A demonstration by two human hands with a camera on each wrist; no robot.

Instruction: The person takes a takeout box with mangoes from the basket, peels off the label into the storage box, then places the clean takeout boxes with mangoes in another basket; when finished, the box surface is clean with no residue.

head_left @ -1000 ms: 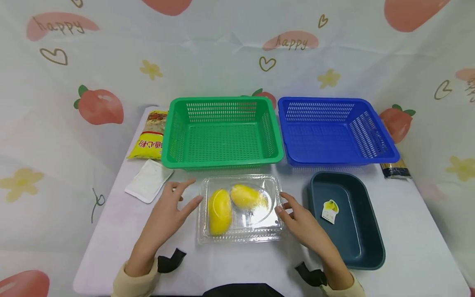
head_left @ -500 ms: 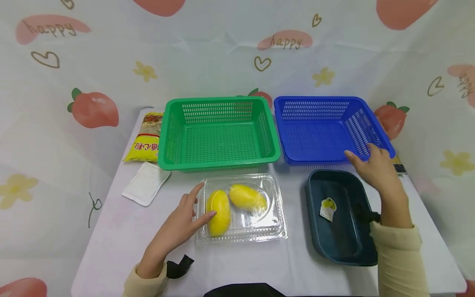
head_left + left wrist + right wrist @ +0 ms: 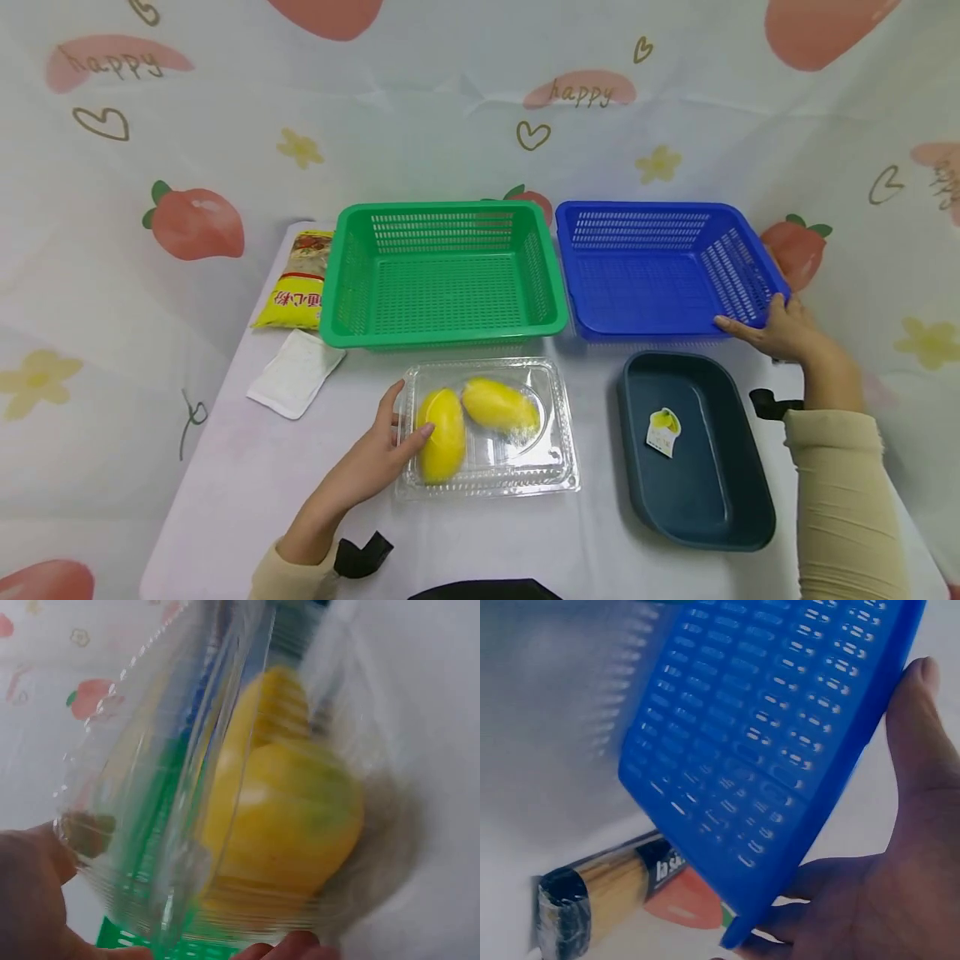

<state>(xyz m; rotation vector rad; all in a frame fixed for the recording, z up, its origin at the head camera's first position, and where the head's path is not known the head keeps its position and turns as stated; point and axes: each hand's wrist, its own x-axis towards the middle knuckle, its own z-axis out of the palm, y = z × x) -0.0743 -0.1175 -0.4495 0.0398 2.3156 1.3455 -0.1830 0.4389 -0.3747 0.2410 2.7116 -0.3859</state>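
Note:
A clear plastic clamshell container (image 3: 551, 467) lies lid-down in the middle of the table, with two yellow mangoes (image 3: 442, 437) showing inside. My left hand (image 3: 367, 467) holds its left side, thumb over the lid and fingers along the edge. In the left wrist view the mangoes (image 3: 281, 802) show through the ribbed plastic (image 3: 142, 772). At the back right stands a blue slotted basket (image 3: 637, 292). My right hand (image 3: 795, 333) grips its front right corner. The right wrist view has the thumb along the basket rim (image 3: 855, 761) and fingers curled behind the corner.
A green basket (image 3: 442, 340) stands left of the blue one. A dark teal tub (image 3: 705, 475) with a small label (image 3: 663, 432) sits at right. A yellow pasta bag (image 3: 300, 287) and white packet (image 3: 296, 373) lie at left. Packaged spaghetti (image 3: 615, 892) lies beside the blue basket.
My right hand has left the container's right side and moved up and right to the blue basket's corner. My left hand has come onto the container's left side.

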